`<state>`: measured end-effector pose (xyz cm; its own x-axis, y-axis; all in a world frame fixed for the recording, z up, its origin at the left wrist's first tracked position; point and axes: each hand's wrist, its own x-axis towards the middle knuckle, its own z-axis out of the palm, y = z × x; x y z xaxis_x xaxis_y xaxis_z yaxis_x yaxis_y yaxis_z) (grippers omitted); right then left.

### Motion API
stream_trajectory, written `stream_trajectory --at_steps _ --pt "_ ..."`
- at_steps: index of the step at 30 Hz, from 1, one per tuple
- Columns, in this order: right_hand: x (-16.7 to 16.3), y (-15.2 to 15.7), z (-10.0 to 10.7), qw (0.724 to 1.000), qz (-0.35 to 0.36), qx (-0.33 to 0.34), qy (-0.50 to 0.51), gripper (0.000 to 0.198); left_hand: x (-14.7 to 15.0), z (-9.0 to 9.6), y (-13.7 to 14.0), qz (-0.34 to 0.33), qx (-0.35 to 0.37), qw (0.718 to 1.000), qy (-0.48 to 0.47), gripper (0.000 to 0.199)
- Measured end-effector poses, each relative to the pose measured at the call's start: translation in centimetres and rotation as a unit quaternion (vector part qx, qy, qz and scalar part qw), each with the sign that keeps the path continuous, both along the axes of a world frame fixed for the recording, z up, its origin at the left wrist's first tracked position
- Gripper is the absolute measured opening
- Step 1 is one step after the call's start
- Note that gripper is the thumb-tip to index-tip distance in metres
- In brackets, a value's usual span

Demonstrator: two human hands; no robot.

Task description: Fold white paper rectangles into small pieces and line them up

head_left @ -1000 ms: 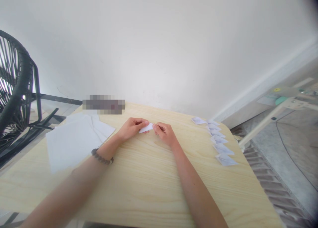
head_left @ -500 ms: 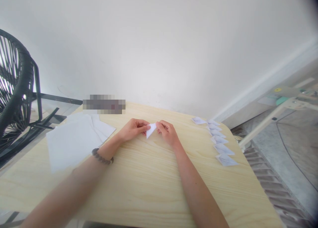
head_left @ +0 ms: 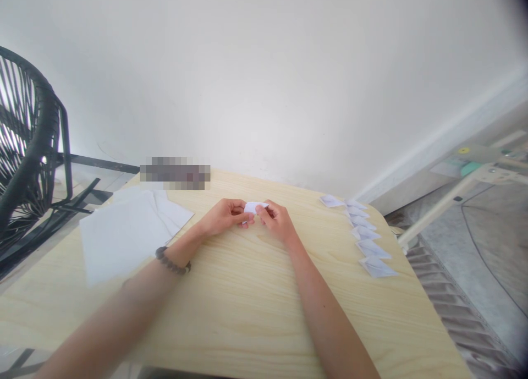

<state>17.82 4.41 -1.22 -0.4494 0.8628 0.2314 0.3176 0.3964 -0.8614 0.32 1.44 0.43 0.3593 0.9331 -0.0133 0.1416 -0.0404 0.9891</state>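
A small folded piece of white paper [head_left: 252, 207] is held between both hands over the middle of the wooden table. My left hand [head_left: 227, 215] pinches its left side, thumb in front and fingers behind, partly covering it. On the opposite side my right hand [head_left: 275, 218] grips the paper, its thumb pressed on the front face. Off to the right lie several folded white paper pieces [head_left: 373, 250] with pointed ends, set in an overlapping column. Flat white paper sheets [head_left: 124, 236] lie loosely stacked to the left of my left forearm.
The light wooden table [head_left: 231, 313] stands against a white wall [head_left: 264, 82]. A blurred-out object [head_left: 175, 174] sits at its back left edge. Beyond the left side is a black woven chair [head_left: 39, 126]; a pale metal frame [head_left: 441, 214] stands past the right edge.
The folded paper has turned in my fingers: its downward-pointing triangle no longer shows, and a wider, shorter shape does. My right thumb has come onto its front.
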Motion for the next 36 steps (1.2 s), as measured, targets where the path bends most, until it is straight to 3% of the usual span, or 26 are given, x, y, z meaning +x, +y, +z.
stream_trajectory --at_steps 8,19,25,30,36 --pt "0.2 0.0 0.2 0.999 0.004 -0.031 0.035 0.037 0.3 0.6 -0.2 -0.024 -0.017 1.000 -0.011 0.029" --pt "0.2 0.0 0.3 0.999 -0.018 -0.019 0.031 0.041 0.3 0.5 -0.2 -0.032 -0.033 0.999 -0.003 0.025" --pt "0.2 0.1 0.1 0.995 -0.058 -0.055 0.066 0.044 0.8 0.1 -0.6 0.055 0.076 0.995 -0.016 0.061" --pt "0.1 0.2 0.1 0.991 -0.051 -0.077 0.095 0.043 0.8 0.1 -0.7 0.084 0.191 0.975 0.072 0.032" --pt "-0.2 0.2 0.2 0.993 -0.064 -0.022 0.098 0.027 0.6 -0.4 -0.4 0.135 0.197 0.966 0.093 0.033"
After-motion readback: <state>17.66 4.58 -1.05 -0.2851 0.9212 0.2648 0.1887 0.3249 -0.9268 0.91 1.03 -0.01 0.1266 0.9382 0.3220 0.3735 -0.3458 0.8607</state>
